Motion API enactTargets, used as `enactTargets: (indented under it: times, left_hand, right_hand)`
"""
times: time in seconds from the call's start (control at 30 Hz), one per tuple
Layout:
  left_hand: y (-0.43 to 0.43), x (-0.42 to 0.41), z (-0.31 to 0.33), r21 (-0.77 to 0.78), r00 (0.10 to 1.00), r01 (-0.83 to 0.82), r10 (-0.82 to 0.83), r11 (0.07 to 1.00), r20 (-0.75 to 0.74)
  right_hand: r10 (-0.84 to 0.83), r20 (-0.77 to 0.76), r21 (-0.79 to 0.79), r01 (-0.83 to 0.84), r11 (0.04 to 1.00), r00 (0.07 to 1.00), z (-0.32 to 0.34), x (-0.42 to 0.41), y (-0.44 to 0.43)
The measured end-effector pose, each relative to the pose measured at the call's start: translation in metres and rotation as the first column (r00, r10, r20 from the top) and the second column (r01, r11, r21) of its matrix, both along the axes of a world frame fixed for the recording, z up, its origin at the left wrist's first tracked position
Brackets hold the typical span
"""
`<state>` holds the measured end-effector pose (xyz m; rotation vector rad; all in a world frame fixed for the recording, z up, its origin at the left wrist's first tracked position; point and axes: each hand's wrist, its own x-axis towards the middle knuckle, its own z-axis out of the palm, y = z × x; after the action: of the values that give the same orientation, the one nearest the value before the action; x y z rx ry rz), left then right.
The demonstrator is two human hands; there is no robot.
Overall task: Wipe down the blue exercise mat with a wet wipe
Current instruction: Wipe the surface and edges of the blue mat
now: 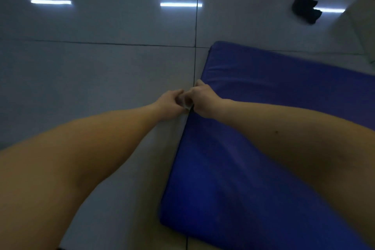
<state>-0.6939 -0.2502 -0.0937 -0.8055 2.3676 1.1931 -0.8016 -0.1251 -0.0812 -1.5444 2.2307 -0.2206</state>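
Pinching a pale wipe (187, 107), left hand (169, 105) and right hand (203, 100) meet at the blue mat (233, 168) — its edge running away.

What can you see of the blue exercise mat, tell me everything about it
The blue exercise mat is a thick padded slab with a smooth, slightly glossy cover and rounded corners. It lies flat on the pale tiled floor, filling the right side of the view; its right part runs out of frame. The right forearm crosses above it. At its left edge the left hand and right hand pinch a small pale scrap, probably the wet wipe; whether they touch the mat is unclear.
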Motion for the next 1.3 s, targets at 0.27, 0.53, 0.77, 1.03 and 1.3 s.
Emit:
enactTargets:
  times: [0.27, 0.53, 0.77, 1.03, 1.3]
  left_hand:
    - [-0.001, 0.063, 0.006, -0.209, 1.000, 0.016, -0.012, 0.978, 0.024]
    - [0.010, 0.088, 0.019, -0.196, 0.983, 0.171, -0.155, 0.966, 0.095]
    - [0.019, 0.092, 0.027, -0.172, 0.957, 0.246, -0.210, 0.954, 0.200]
    - [0.021, 0.096, 0.041, -0.177, 0.949, 0.251, -0.206, 0.952, 0.240]
    - [0.028, 0.101, 0.053, -0.221, 0.868, 0.436, -0.342, 0.872, 0.360]
  right_hand:
    - [0.063, 0.042, 0.030, -0.064, 0.998, 0.997, 0.005, 0.052, 0.019]
    - [0.383, 0.001, -0.007, -0.383, 0.924, 0.924, -0.013, 0.105, 0.052]
    - [0.201, -0.272, 0.054, -0.193, 0.980, 0.941, -0.002, 0.073, 0.038]
    - [0.518, -0.111, 0.125, -0.505, 0.854, 0.848, -0.006, 0.137, 0.064]
    - [0.262, -0.202, 0.123, -0.241, 0.963, 0.944, 0.000, 0.115, 0.050]
